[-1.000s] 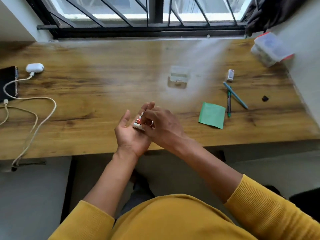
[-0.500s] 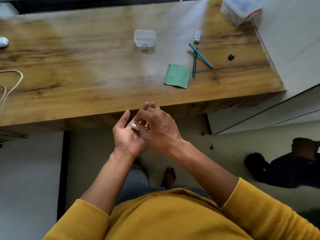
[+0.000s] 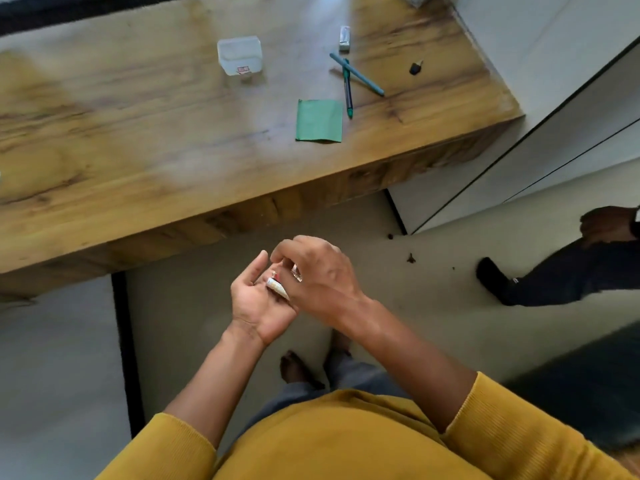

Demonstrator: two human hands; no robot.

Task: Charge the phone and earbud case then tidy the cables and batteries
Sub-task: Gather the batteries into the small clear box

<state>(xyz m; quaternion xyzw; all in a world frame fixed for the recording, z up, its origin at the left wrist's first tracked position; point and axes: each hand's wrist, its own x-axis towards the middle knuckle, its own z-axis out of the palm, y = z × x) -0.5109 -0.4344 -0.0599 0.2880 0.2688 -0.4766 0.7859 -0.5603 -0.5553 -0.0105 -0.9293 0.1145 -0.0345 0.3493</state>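
Observation:
Small white batteries [image 3: 277, 287] with red ends lie across the palm of my left hand [image 3: 258, 306], which is turned palm up with its fingers fairly straight. My right hand [image 3: 318, 275] reaches over from the right, its curled fingertips pinching the batteries. Both hands hover over the floor, in front of the wooden table's [image 3: 138, 150] near edge. A small clear plastic box [image 3: 239, 55] stands open on the table behind them. The phone, earbud case and cables are out of view.
On the table's right part lie a green paper square [image 3: 318, 121], two teal pens [image 3: 348, 88], a small white block [image 3: 344, 38] and a tiny black piece [image 3: 414, 68]. Another person's leg and hand [image 3: 554, 275] lie on the floor at right. My bare feet [image 3: 298, 368] are below.
My hands have drawn back from above the table to over the floor, still together on the batteries. The view has swung down and right, so the phone, earbud case and cable have left it.

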